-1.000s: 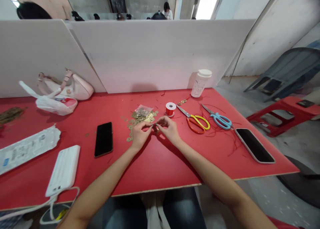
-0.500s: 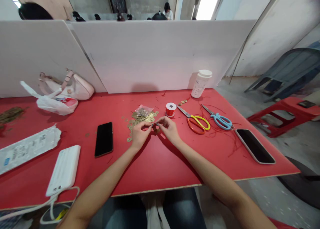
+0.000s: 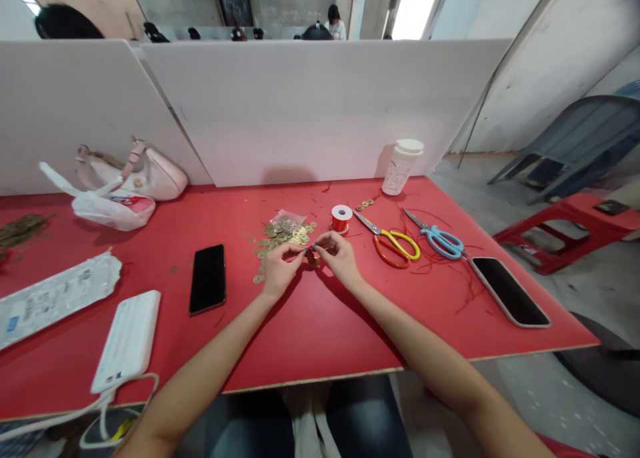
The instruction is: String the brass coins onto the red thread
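Both hands meet over the middle of the red table (image 3: 310,325). My left hand (image 3: 278,269) and my right hand (image 3: 339,258) pinch the same small piece (image 3: 312,255), a brass coin with red cord, fingertips nearly touching. Just beyond them lies a pile of brass coins (image 3: 280,237) beside a small clear bag. A spool of red cord (image 3: 341,218) stands a little past my right hand.
Right of the hands lie yellow-and-orange scissors (image 3: 395,243), blue scissors (image 3: 440,239), loose red cord and a phone (image 3: 509,290). A white cup (image 3: 403,166) stands at the back. To the left: a black phone (image 3: 207,277), a white power bank (image 3: 128,341), a pink bag (image 3: 140,171).
The fingertips have shifted slightly around the small piece; both hands stay in the same place. Nothing else on the table has moved.
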The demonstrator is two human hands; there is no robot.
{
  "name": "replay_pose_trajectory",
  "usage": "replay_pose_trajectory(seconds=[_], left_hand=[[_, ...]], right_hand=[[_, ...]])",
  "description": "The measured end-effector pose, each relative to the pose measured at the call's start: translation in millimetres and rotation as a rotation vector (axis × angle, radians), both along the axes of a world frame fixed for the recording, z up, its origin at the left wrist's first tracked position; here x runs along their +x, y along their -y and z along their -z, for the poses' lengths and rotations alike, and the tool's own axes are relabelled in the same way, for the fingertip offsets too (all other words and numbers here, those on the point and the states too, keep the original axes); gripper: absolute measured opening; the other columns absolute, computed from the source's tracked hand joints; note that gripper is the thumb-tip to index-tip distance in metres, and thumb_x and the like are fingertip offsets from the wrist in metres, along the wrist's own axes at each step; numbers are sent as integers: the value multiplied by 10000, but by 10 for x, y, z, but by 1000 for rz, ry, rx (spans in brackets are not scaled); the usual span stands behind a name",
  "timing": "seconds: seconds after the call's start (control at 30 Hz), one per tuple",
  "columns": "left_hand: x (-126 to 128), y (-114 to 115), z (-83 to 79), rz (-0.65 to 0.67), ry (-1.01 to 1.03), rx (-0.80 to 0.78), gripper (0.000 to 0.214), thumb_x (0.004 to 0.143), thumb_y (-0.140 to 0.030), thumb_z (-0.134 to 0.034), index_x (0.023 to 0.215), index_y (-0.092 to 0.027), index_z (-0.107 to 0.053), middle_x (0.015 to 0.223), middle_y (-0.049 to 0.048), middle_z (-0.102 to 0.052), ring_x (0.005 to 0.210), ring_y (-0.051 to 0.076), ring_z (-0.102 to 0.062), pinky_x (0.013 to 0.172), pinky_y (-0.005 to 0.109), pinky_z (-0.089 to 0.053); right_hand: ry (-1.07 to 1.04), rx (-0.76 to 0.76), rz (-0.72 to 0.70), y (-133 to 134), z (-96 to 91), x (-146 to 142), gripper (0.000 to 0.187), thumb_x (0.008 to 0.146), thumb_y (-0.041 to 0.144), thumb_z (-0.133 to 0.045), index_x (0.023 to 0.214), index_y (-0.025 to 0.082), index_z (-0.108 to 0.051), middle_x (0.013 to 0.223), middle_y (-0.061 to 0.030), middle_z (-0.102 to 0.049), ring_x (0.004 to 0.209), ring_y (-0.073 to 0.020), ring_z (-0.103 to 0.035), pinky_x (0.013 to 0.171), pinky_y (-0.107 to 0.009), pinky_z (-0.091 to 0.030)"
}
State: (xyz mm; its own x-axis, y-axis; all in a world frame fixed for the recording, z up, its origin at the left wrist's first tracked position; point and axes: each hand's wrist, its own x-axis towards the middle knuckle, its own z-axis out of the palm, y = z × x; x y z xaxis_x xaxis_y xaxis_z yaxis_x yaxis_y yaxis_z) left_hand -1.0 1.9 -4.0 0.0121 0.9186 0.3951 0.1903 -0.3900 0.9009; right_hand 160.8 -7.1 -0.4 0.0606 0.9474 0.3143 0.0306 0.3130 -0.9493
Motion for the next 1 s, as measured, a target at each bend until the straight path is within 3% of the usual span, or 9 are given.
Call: replay_pose_trajectory(seconds=[0.17, 0.43, 0.67, 0.87, 1.0], left_hand=[[0, 24, -24, -16, -36, -11, 59, 736, -233, -708, 732, -174, -714, 788, 74, -759, 746, 211, -732, 702, 324, -615], [9, 59, -43, -12, -93, -27, 55, 743, -210, -680, 735, -171, -717, 809, 70, -755, 780, 204, -722, 719, 309, -595], [16, 15, -21, 6, 31, -77, 78, 706, -248, -716, 718, -171, -718, 749, 63, -755, 709, 199, -721, 695, 314, -602], [10, -6, -21, -15, 94, -119, 105, 690, -269, -742, 714, -167, -729, 727, 66, -751, 687, 194, -711, 680, 308, -589], [-7, -25, -10, -33, 122, -160, 122, 671, -275, -761, 713, -165, -729, 735, 72, -751, 701, 202, -714, 710, 328, -591]], right_hand=[[-10, -32, -54, 54, -16, -32, 136, 778, 308, -664, 823, 206, -585, 790, -19, -676, 622, -159, -646, 596, -292, -517], [-74, -51, -132, 46, 10, -43, 144, 814, 324, -652, 841, 199, -585, 730, 5, -652, 577, -135, -620, 566, -265, -518], [-21, -61, -132, 3, 52, -9, 147, 838, 342, -628, 879, 202, -614, 759, -4, -665, 605, -148, -630, 594, -280, -534], [99, 18, -8, -40, 95, 12, 112, 795, 300, -659, 773, 191, -648, 820, -43, -670, 720, -175, -642, 689, -310, -537], [126, 11, -28, -11, 60, 13, 138, 826, 323, -640, 801, 189, -657, 802, -41, -679, 693, -168, -639, 681, -305, -536]])
